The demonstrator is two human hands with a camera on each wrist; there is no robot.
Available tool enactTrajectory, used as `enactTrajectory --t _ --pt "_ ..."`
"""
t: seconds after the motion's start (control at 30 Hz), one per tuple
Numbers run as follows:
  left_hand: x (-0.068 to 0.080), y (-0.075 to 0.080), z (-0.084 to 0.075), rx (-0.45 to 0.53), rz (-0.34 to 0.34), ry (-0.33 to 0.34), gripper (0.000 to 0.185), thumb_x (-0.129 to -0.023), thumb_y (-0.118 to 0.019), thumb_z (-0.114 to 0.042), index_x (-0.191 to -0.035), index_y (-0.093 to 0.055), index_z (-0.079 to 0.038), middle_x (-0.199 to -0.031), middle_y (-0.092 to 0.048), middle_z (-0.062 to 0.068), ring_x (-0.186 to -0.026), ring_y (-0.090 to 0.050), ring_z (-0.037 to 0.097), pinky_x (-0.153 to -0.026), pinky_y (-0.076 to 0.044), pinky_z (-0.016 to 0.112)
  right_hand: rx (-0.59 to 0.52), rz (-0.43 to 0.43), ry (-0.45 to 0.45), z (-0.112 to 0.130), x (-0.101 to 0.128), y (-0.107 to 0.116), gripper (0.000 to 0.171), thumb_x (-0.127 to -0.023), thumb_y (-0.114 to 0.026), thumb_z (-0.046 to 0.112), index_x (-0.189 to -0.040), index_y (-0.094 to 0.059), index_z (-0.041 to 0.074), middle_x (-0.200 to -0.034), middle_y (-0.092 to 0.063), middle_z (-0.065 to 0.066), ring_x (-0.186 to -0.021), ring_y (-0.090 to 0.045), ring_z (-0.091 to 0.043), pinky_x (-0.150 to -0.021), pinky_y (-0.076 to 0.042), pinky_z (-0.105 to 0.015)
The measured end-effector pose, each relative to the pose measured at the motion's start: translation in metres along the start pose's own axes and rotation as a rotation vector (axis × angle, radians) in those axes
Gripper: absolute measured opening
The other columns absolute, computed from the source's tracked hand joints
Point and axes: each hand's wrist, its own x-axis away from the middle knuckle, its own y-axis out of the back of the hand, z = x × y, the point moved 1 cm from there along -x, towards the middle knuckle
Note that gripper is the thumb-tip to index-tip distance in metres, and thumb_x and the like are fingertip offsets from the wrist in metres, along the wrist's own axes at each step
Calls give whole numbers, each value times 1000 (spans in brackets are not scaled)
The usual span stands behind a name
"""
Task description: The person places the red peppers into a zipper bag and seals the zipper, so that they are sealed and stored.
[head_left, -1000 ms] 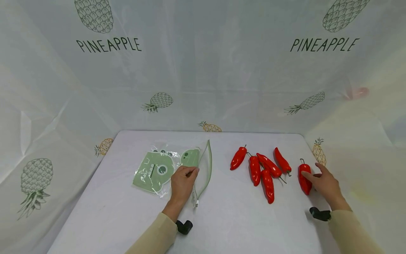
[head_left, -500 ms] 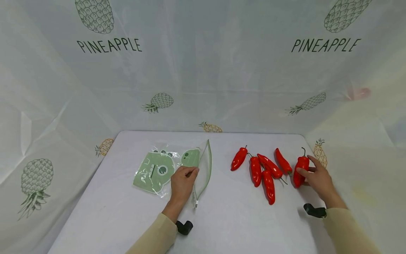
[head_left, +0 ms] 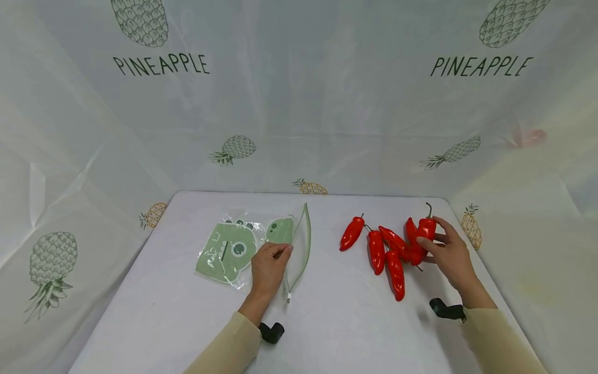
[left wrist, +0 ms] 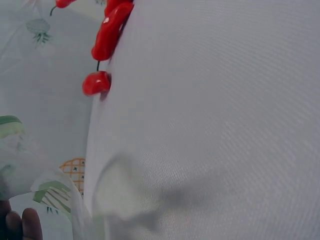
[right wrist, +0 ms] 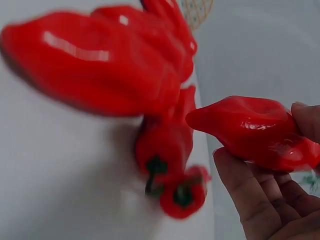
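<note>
My left hand rests on a clear zip bag with green cartoon print and pinches its edge beside the raised green zip mouth. My right hand grips one red chili pepper, stem up, just above the right side of the pepper pile. Several other red peppers lie on the white table. In the right wrist view the held pepper sits between thumb and fingers, with the pile beyond it. The left wrist view shows my fingertips and distant peppers.
White pineapple-print cloth walls close in the table on the back and both sides. Black camera mounts sit at my left wrist and right wrist. Bare tabletop lies between the bag and the peppers.
My right hand picked the rightmost pepper off the table, stood it upright and carried it left and up to the pile. The left hand stayed on the bag.
</note>
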Motion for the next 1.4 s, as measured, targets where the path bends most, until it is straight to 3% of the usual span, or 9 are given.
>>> enactTrajectory --t 0.2,0.33,0.77,0.97,1.13,1.4 --pt "0 -1 0 11 -2 5 11 -93 -83 -20 -98 -85 -10 -86 -72 -1 -78 -66 11 -68 -55 23 -15 65 66 24 8 -25 82 -105 -67 33 -169 -20 18 -150 -46 -36 -129 -54 -55 -79 -65 -44" --pt "0 -2 1 10 -4 2 11 -93 -83 -20 -97 -85 -10 -86 -71 -2 -78 -65 10 -68 -55 23 -48 116 62 40 13 -46 81 -103 -70 31 -169 -23 22 -150 -49 -31 -129 -55 -50 -82 -65 -46" --pt "0 -5 -6 17 3 -7 12 -93 -83 -21 -98 -85 -9 -86 -72 -1 -78 -65 10 -68 -55 22 -326 303 29 104 30 -126 77 -96 -79 21 -161 -39 26 -138 -57 -22 -117 -63 -38 -77 -66 -43" --pt "4 -8 -14 18 30 0 12 -94 -81 -20 -100 -85 -10 -87 -71 -1 -77 -64 10 -67 -56 21 -423 340 5 131 42 -159 77 -91 -83 20 -158 -45 28 -132 -63 -19 -109 -70 -32 -75 -66 -45" --pt "7 -10 -16 7 62 23 14 -96 -79 -21 -104 -85 -11 -91 -71 -2 -80 -64 10 -69 -57 19 -476 327 11 137 48 -179 74 -93 -80 18 -158 -45 25 -127 -65 -19 -101 -73 -28 -72 -66 -45" --pt "6 -11 -18 17 38 -6 13 -96 -80 -22 -103 -85 -12 -90 -72 -2 -81 -66 11 -71 -58 21 -409 317 -14 131 53 -186 73 -92 -82 20 -157 -47 22 -124 -66 -20 -101 -72 -30 -69 -66 -43"
